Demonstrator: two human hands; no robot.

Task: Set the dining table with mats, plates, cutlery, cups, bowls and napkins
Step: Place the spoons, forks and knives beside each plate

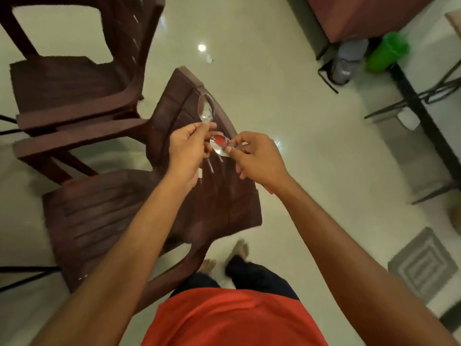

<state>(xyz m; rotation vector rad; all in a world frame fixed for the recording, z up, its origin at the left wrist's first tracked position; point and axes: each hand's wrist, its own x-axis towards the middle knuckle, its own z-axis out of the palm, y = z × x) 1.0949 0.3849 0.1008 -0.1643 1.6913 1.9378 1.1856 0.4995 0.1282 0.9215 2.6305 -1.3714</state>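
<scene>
two dark brown plastic chairs (129, 206) on pale glossy floor (287, 121); green bin (386, 52) and grey patterned mat (424, 263) at right.

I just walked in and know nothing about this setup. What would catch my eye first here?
Two hands meet at the centre: the left hand holds a shiny spoon pointing up, and the right hand pinches a second spoon. Below them stands a dark brown plastic chair, and a bright green bin sits at upper right.
</scene>
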